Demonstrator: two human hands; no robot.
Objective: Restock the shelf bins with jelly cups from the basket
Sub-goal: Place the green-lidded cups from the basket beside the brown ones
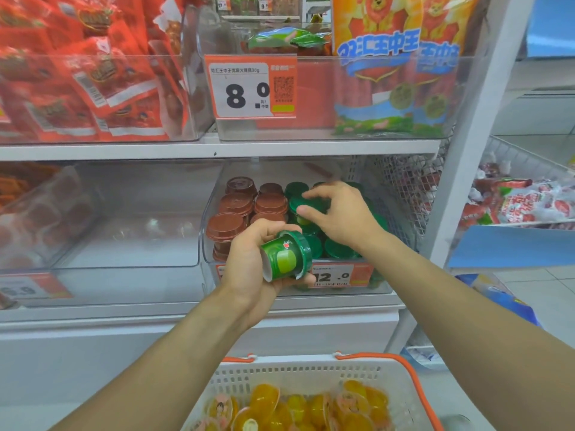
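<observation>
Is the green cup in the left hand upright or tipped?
Tipped. The green cup lies on its side in the left hand, lid toward the shelf bin, base toward the camera.

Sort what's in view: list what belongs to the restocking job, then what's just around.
Job: left hand gripping a green cup; right hand on a green cup in the bin; basket of orange jelly cups.
Around: red snack packs; price tag; brown cups.

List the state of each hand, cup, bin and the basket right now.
Left hand: grips a green cup, tipped on its side.
Right hand: pinches a green lid in the jelly bin.
Brown cups: upright, stacked at the bin's left.
Neighbouring bin: looks nearly empty.
Basket: holds orange jelly cups.
</observation>
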